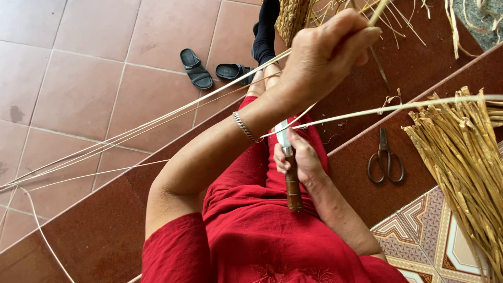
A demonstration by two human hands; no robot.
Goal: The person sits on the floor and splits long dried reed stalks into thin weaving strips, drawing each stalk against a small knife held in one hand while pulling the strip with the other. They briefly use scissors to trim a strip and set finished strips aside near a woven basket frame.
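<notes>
My left hand (325,52) is raised over my knees and pinched on the end of a thin pale reed strip (157,120), which runs long and low to the left across the floor. Below it, my right hand (301,157) grips a knife (292,181) by its brown wooden handle, blade pointing up. The blade (283,133) meets a second pale strip (387,108) that stretches off to the right. Both hands work above my lap, which is covered by red cloth.
A bundle of dried reeds (461,157) lies at the right. Dark scissors (385,162) rest on the dark red step beside it. Two black sandals (196,68) sit on the tiled floor. A woven basket piece (293,18) and loose strips lie at the top.
</notes>
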